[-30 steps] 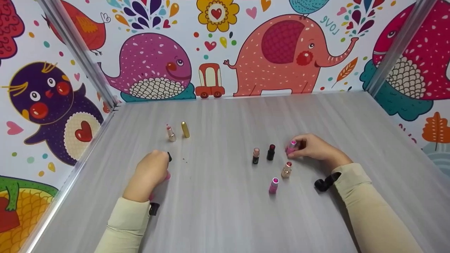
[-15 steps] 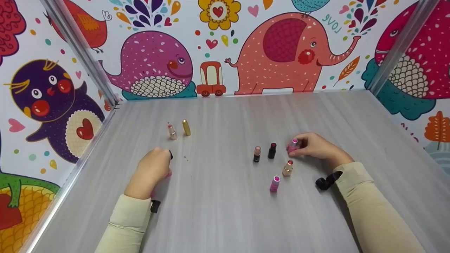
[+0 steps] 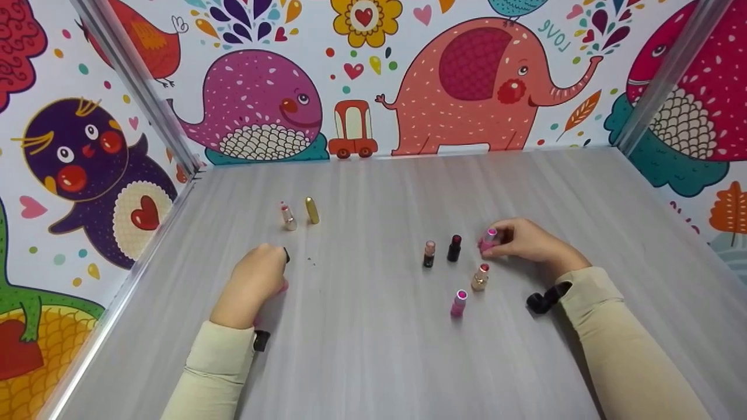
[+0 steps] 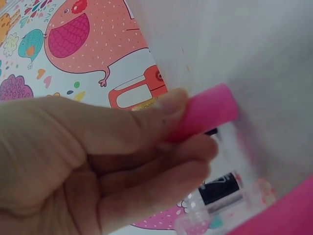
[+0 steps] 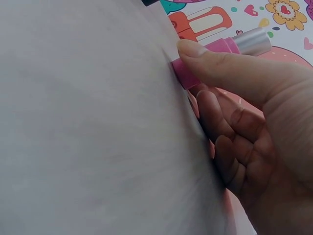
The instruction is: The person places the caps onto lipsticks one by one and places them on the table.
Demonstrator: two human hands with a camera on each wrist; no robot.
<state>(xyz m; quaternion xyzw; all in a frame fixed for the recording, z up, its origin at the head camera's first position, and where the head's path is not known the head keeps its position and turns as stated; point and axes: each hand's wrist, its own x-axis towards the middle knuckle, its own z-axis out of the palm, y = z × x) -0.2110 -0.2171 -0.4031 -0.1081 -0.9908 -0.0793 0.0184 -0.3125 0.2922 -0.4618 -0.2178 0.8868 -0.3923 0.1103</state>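
In the left wrist view, my left hand (image 3: 252, 283) pinches a plain pink cylinder, which looks like a lipstick cap (image 4: 215, 110), between thumb and fingers, low over the table. Behind it are clear pieces with a black band (image 4: 220, 188). My right hand (image 3: 528, 240) holds a pink lipstick (image 5: 215, 54) with a silver collar by its base, upright at the tabletop. Near that hand stand a black lipstick (image 3: 454, 248) with a dark red tip, a nude one with a black base (image 3: 429, 254), a gold one with a red tip (image 3: 480, 277) and another pink lipstick (image 3: 458, 304).
At the back left, a rose-gold lipstick (image 3: 288, 217) stands beside a gold bullet-shaped tube (image 3: 312, 210). A small black piece (image 3: 261, 340) shows by the left cuff. A black wrist device (image 3: 547, 298) sits at the right cuff. Printed walls (image 3: 362, 76) border the grey table (image 3: 373, 350).
The whole head view shifts slightly right and upward. Both hands keep their holds, and the lipsticks stand in the same places on the table.
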